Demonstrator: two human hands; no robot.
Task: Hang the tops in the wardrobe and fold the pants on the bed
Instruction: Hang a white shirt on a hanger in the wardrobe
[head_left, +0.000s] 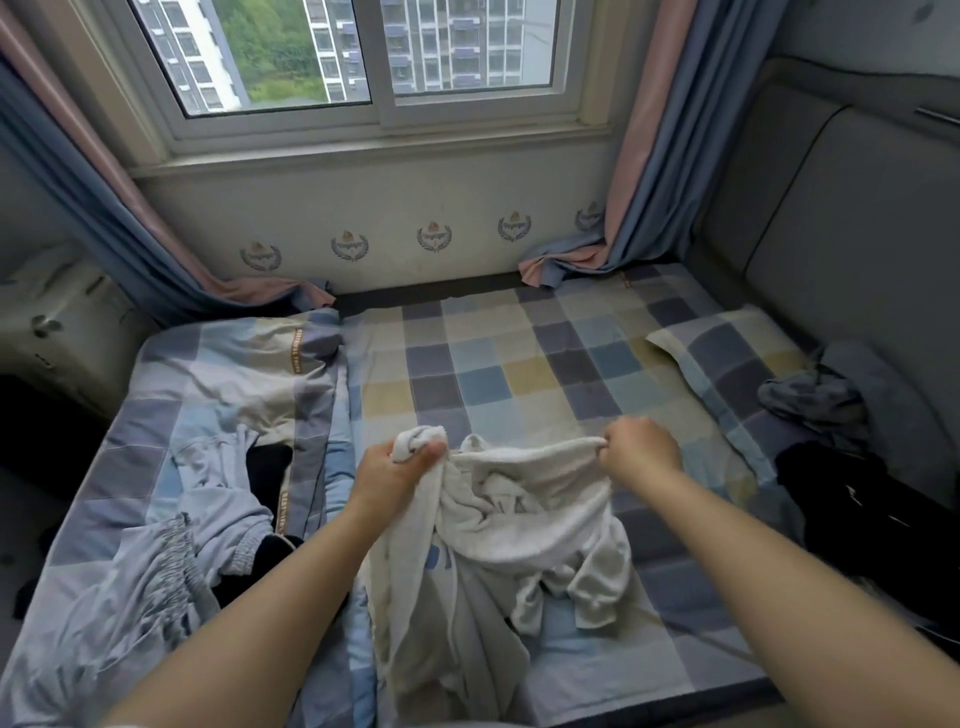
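Note:
A crumpled white garment (519, 525) hangs over the middle of the checked bed (498, 374), lifted by its top edge. My left hand (400, 470) grips a bunched corner of it. My right hand (641, 449) pinches the other end of the same edge, stretching the fabric between both hands. The lower part of the garment drapes onto the sheet. Light blue pants with elastic cuffs (171, 556) lie spread at the left, over a dark piece of clothing (267, 465).
A folded checked quilt (234, 374) lies at the left. A pillow (727, 353), a grey garment (815, 400) and black clothes (841, 499) sit at the right by the padded headboard (852, 249). Curtains (623, 208) and a window wall stand behind the bed.

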